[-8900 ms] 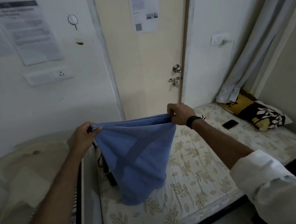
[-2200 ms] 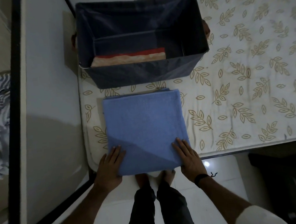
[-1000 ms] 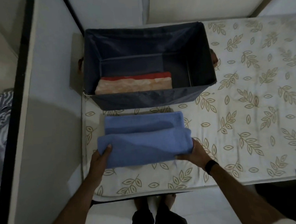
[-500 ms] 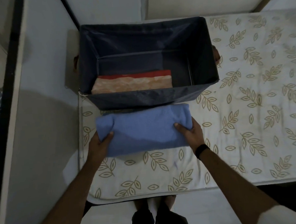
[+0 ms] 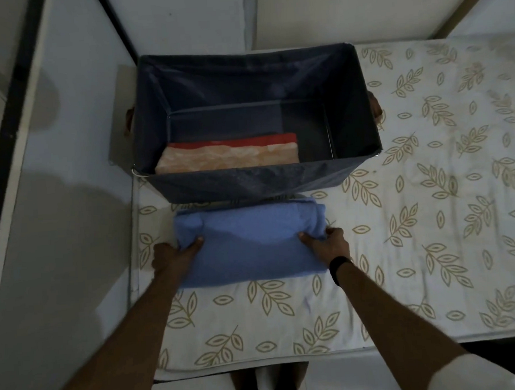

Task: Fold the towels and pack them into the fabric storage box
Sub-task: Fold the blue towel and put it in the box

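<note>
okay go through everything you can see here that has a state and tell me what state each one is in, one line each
Blue towel: folded into a thick bundle, lying on the mattress, gripped at both ends.
Fabric storage box: open at the top, upright, partly filled.
Orange and red towel: folded, lying inside the box at its near left.
Left hand: closed on the blue towel's left end.
Right hand: closed on its right end.
Mattress: covered by a leaf-print sheet.

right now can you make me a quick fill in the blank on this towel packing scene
1. Both hands grip the folded ____ towel.
2. The storage box already holds an orange and ____ towel.
3. The right hand has a black ____ on its wrist.

Missing words: blue; red; band
</note>
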A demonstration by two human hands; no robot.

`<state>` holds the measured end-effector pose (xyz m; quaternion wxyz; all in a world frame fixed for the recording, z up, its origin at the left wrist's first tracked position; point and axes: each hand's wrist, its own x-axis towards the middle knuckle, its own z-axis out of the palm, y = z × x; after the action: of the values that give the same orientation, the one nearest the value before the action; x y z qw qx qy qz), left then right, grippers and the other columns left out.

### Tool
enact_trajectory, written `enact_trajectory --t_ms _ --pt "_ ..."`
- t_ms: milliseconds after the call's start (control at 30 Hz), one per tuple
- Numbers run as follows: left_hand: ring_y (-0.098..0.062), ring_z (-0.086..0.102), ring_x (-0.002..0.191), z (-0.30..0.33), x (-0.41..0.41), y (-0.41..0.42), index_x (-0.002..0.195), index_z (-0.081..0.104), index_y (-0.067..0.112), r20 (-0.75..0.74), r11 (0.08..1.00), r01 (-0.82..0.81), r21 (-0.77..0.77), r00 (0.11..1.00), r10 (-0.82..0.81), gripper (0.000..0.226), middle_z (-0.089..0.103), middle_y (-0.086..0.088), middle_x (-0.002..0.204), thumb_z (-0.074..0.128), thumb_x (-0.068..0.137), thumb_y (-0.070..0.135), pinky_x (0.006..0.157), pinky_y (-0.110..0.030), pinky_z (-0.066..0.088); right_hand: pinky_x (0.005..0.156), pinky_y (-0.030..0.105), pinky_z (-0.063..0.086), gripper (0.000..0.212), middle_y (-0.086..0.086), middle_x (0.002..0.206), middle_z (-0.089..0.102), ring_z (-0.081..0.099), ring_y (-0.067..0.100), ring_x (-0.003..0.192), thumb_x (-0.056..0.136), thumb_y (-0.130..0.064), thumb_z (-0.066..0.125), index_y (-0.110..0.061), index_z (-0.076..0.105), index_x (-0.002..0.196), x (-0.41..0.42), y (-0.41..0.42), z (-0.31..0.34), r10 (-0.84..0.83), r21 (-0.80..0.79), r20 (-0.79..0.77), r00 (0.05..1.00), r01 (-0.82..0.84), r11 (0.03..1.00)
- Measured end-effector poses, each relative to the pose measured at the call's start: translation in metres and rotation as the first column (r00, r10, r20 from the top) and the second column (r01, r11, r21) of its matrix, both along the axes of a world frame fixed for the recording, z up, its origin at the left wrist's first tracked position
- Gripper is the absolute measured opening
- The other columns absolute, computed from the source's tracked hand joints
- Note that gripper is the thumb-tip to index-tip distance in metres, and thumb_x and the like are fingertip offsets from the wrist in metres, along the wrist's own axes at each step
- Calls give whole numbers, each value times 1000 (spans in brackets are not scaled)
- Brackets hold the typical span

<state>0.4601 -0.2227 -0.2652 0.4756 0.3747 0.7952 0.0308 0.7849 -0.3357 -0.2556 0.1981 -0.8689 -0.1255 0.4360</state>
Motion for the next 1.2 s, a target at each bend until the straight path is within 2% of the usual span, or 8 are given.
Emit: enact_trajectory --t_ms 167,233,333,600,733,867,967,1200 --pt "-35 59 113 32 -2 -18 128 56 -4 377 984 -101 -146 914 150 60 60 -21 128 76 82 28 89 -37 48 89 45 56 109 15 121 65 66 34 102 40 -51 94 -5 54 131 10 -18 8 -133 6 -416 900 148 989" --pt "-32 62 105 47 -6 -38 127 58 0 487 971 -101 -218 851 198 66 62 -20 126 82 72 28 83 -37 49 79 41 58 111 14 108 71 69 34 95 24 -48 96 -5 63 121 8 -38 20 -145 -29 -495 857 151 988" --pt "-24 66 98 51 -18 -68 128 58 14 569 969 -85 -231 796 206 98 67 -8 118 95 44 47 75 -35 53 70 36 56 73 13 99 75 71 34 90 53 -30 92 -7 66 117 2 -64 42 -110 6 -595 796 141 990" --pt "-23 65 113 126 -19 -60 133 56 19 634 999 -21 -32 772 36 99 64 -8 129 89 49 58 88 -42 56 82 40 57 52 3 109 74 69 26 102 72 -15 82 -24 62 120 21 -54 103 -4 261 -636 772 219 940" --pt "-9 69 91 203 22 -32 116 60 26 645 988 -121 93 763 32 52 67 7 112 79 73 49 81 -34 55 81 42 57 66 4 116 72 70 26 101 64 -25 87 -26 60 124 34 -17 154 56 399 -638 768 268 877" --pt "-13 53 111 242 48 5 134 49 18 558 950 -109 293 826 -77 71 55 5 127 76 76 49 93 -29 37 82 48 57 58 9 114 72 68 34 104 67 -19 76 -19 62 124 51 22 202 105 472 -606 789 250 846" --pt "-29 48 124 244 50 36 139 45 8 487 967 -139 212 873 19 64 48 -5 139 73 84 24 95 -40 40 82 47 57 56 9 114 72 68 33 105 67 -18 70 -19 63 122 61 48 227 161 513 -554 817 183 838" --pt "-37 55 119 225 55 106 137 51 9 439 970 -128 205 898 26 79 54 -15 139 83 70 38 94 -47 47 75 37 51 49 5 116 64 61 26 103 77 -13 73 -19 57 123 70 116 219 37 475 -401 915 173 863"
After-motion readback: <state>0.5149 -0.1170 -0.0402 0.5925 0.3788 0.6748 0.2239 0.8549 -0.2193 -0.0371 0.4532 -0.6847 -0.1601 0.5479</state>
